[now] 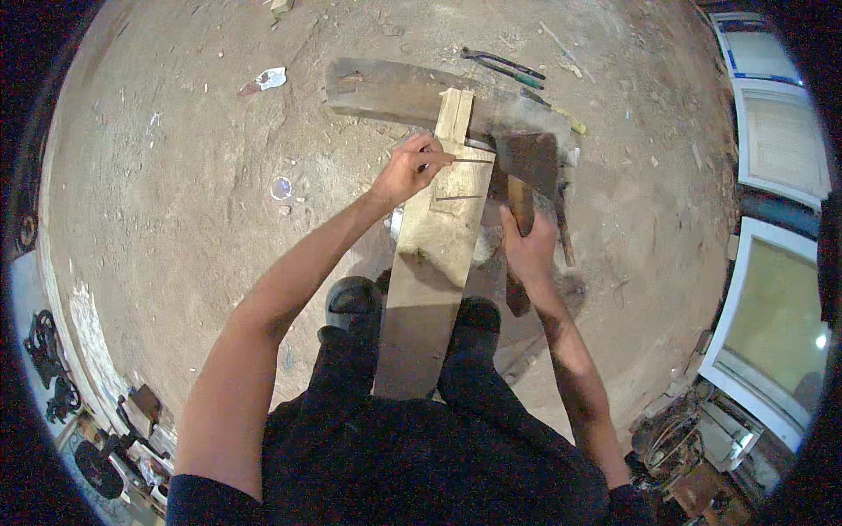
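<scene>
My left hand [410, 168] is closed in a pinch at the end of a thin dark nail-like rod [474, 161], over the pale wooden plank [421, 329]. A second thin dark line [460, 198] crosses the wood nearer to me; whether it is a rod or a cut I cannot tell. In my right hand [533, 250] is a hatchet [520, 203], gripped by its wooden handle, its broad dark head beside the plank's far right end. The plank runs away from me between my legs. A small pale wood piece [454, 116] lies beyond its far end.
A weathered beam [381, 86] lies crosswise at the plank's far end. Past it are long-handled pincers [504, 67]. White-framed windows [772, 307] lean at right. Scrap metal [675, 447] sits at lower right, clutter [101, 465] at lower left.
</scene>
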Demonstrator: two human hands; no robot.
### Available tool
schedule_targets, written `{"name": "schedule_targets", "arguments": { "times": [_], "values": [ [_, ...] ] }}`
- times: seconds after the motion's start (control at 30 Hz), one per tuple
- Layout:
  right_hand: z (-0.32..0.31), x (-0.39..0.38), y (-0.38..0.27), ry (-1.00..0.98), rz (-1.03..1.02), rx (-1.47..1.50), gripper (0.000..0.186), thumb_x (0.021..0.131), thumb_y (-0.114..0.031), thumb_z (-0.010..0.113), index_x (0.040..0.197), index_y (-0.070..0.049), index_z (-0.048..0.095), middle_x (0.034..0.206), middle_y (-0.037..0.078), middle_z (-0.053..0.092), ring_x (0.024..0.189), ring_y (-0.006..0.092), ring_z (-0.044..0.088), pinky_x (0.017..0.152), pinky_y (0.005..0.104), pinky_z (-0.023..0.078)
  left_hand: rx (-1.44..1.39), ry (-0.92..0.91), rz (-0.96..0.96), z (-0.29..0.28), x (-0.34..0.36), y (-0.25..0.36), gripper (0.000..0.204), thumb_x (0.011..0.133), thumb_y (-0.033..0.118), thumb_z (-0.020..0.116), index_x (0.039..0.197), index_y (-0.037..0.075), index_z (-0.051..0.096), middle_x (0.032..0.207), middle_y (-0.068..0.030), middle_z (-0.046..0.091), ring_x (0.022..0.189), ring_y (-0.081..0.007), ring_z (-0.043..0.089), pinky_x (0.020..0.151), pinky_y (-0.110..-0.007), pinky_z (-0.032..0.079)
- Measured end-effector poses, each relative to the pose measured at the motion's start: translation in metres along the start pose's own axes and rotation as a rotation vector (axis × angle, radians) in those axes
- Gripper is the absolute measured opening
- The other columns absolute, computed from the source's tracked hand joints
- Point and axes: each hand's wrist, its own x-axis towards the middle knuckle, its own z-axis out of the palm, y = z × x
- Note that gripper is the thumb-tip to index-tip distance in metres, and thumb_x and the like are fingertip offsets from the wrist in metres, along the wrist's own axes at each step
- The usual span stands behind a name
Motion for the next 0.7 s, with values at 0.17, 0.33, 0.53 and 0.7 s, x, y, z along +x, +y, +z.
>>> {"name": "schedule_targets", "arguments": {
  "times": [0.17,0.33,0.53,0.7],
  "values": [
    [0.017,0.003,0.024,-0.117,0.031,-0.220,0.032,0.095,-0.030,0.070,0.103,0.000,0.070,0.078,0.021,0.070,0.069,0.0356,0.069,0.065,0.0431,0.051,0.027,-0.025,-0.001,0.002,0.002,-0.001,0.027,0.081,-0.003,0.075,0.103,0.011,0.079,0.088,-0.0058,0.063,0.083,-0.0245,0.060,0.073,-0.038,0.050],
    [0.006,-0.001,0.009,-0.060,-0.035,-0.152,0.035,0.094,-0.032,0.071,0.106,0.000,0.070,0.083,0.023,0.071,0.075,0.0364,0.070,0.069,0.0423,0.053,0.016,-0.018,-0.003,0.001,-0.004,0.005,0.021,0.085,0.000,0.073,0.103,0.009,0.078,0.089,-0.0071,0.064,0.085,-0.0255,0.063,0.074,-0.038,0.052],
    [-0.017,-0.014,-0.008,-0.110,0.002,-0.007,0.035,0.095,-0.031,0.072,0.108,0.001,0.069,0.083,0.020,0.072,0.078,0.0346,0.072,0.071,0.0410,0.053,0.156,-0.174,0.009,-0.007,0.007,0.001,0.018,0.094,0.014,0.068,0.110,0.010,0.076,0.113,-0.0129,0.069,0.107,-0.0327,0.067,0.088,-0.042,0.057],
    [-0.002,-0.010,0.023,-0.079,0.014,-0.127,0.030,0.095,-0.027,0.072,0.101,0.002,0.069,0.076,0.017,0.070,0.068,0.0283,0.069,0.065,0.0419,0.053,0.162,-0.029,0.066,-0.002,0.010,0.006,0.017,0.086,0.003,0.072,0.103,0.006,0.076,0.093,-0.0101,0.066,0.087,-0.0286,0.066,0.075,-0.040,0.055]
  ]
}}
